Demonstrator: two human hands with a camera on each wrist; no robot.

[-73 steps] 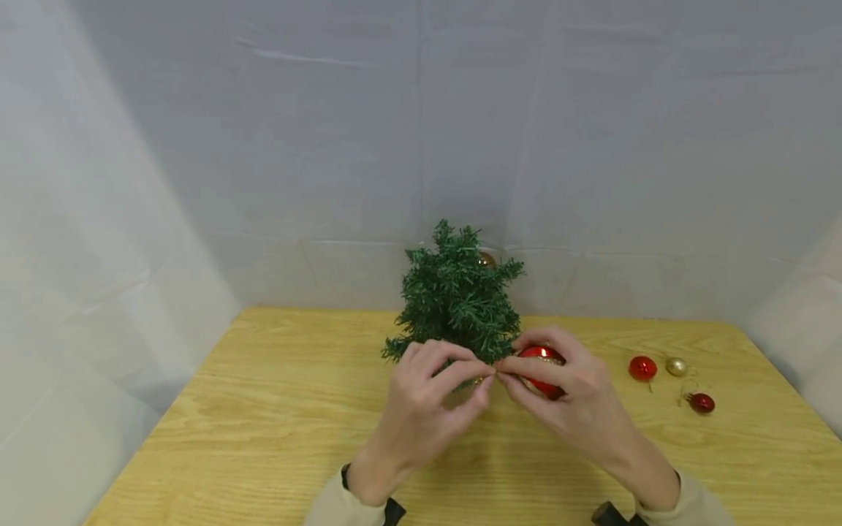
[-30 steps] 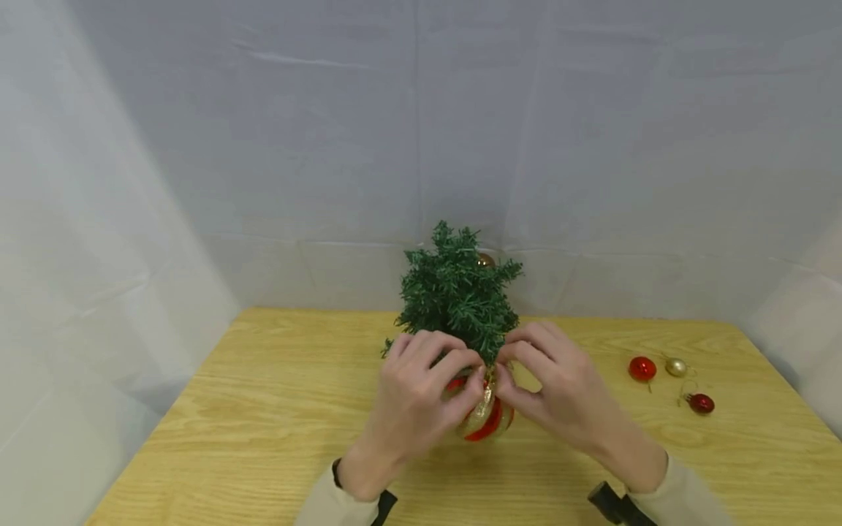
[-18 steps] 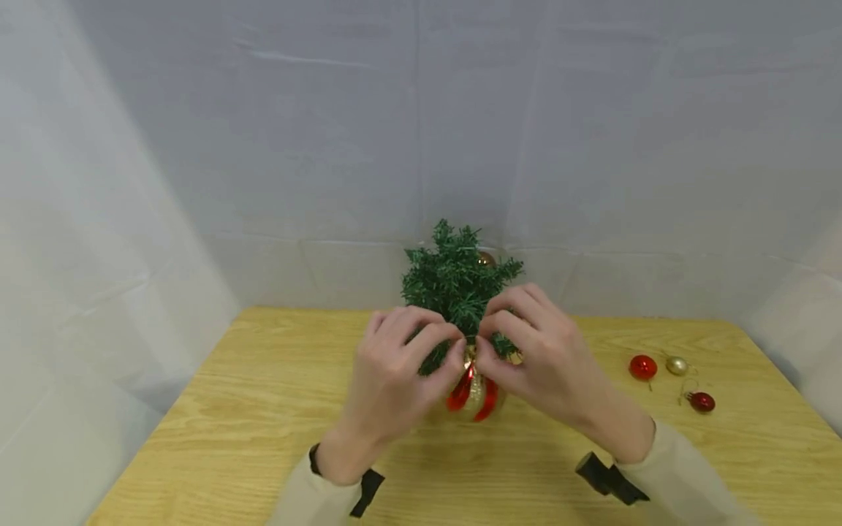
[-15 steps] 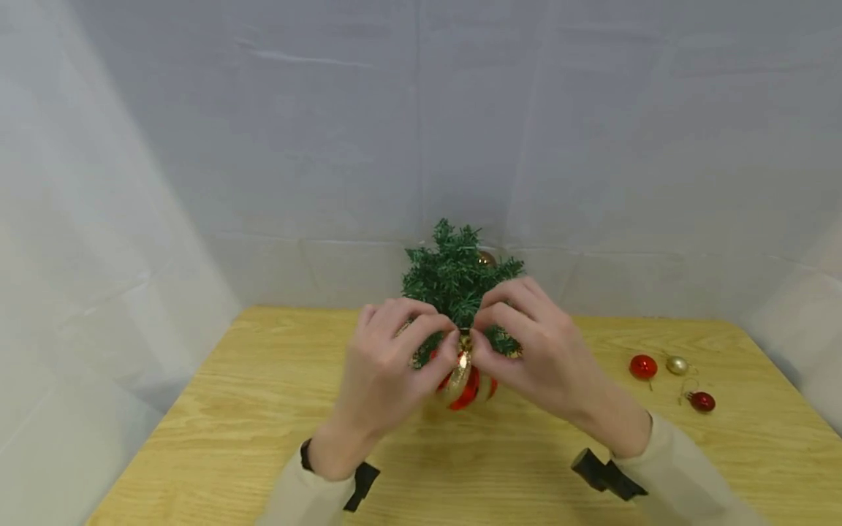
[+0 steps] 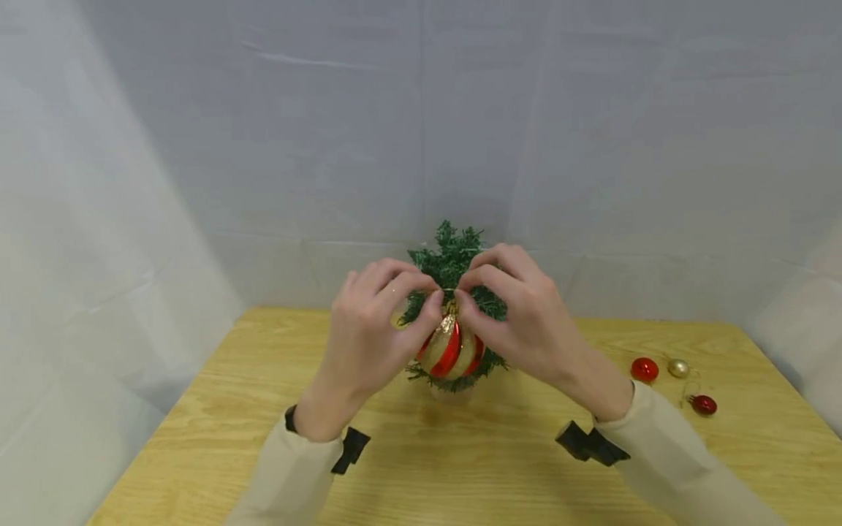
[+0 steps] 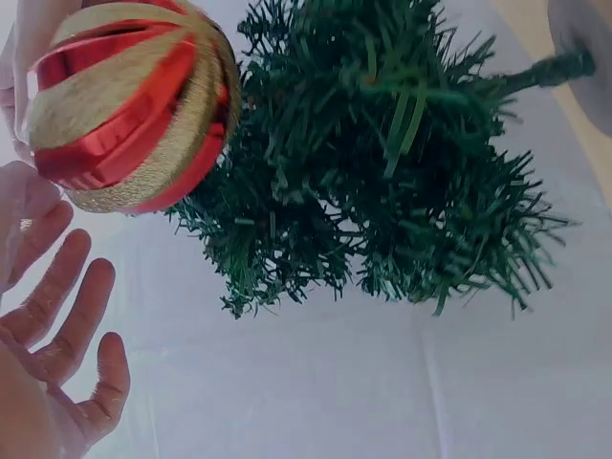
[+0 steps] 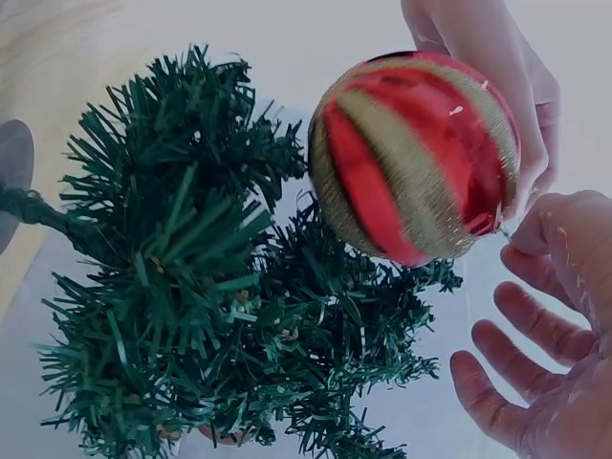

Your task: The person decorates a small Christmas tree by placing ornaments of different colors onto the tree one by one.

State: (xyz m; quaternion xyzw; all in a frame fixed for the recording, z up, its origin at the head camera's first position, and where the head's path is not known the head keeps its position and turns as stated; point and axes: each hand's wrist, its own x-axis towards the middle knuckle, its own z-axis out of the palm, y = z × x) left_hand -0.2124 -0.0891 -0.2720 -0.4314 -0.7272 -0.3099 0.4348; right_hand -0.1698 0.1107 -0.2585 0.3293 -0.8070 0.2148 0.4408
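A large red and gold striped bauble hangs in front of the small green tree. Above its gold cap, the left hand and the right hand each pinch the thin hanging loop between thumb and index finger. In the left wrist view the bauble is beside the tree, with the left hand at the edge. The right wrist view has the right hand pinching the loop near the bauble, its other fingers spread, with the tree alongside.
To the right on the wooden table lie a bright red bauble, a small gold bauble and a dark red bauble. A pale sheet stands behind and at the sides.
The striped bauble has moved from beside the right hand to between both hands, then up and slightly left in front of the tree. Both hands have risen and shifted left with it.
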